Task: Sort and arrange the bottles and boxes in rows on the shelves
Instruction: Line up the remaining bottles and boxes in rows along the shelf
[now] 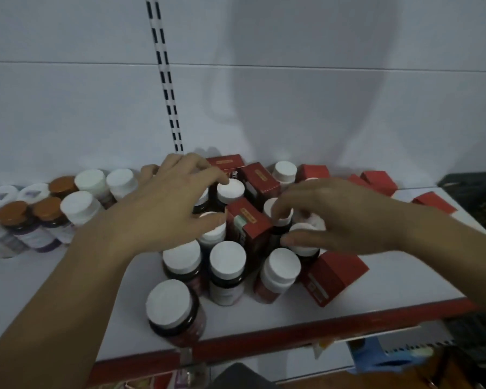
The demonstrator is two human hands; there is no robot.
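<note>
Shelf: smooth white, red-edged — white wall.
Box: red cardboard.
Bottles: round, white-capped, around box.
Left hand: grip unclear.
Right hand: pinches bottle beside box.

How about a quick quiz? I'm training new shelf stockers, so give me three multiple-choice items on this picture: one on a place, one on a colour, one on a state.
1. Where do the dark bottles with orange caps stand?
A. At the left of the white shelf
B. At its far right
C. At its front edge

2. What colour are the small cardboard boxes?
A. Blue
B. Red
C. Green

3. How do the dark white-capped bottles at the front stand?
A. Lying on their sides
B. Upright, uncapped
C. Upright, capped

Answers:
1 A, since they cluster at the far left, next to the white-capped ones.
2 B, since every box shows red sides.
3 C, since each one shows its white cap on top.
</note>
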